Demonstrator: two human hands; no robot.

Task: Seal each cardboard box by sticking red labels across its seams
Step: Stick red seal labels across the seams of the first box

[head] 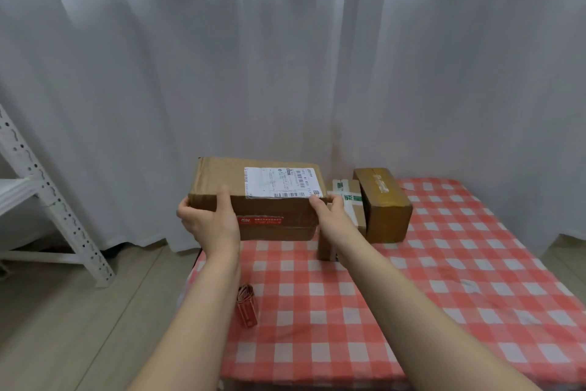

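Two hands grip the big cardboard box [257,197] above the checkered table's [444,279] far left corner: left hand [209,219] clasps its left end, right hand [329,213] its right end. Red label [260,220] stuck on its front face; label roll [246,305] lies on the table nearer, two smaller boxes [383,203] just right.

Matt brown cardboard box [253,197]; glossy red label [260,220]; checked cloth tablecloth [412,295]; perforated white metal rack [47,200].

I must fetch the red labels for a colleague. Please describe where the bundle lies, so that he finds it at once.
Look at the table with the red checked cloth. Near its front left edge, apart from the boxes, lies the bundle of red labels. It is the only small red paper thing there.
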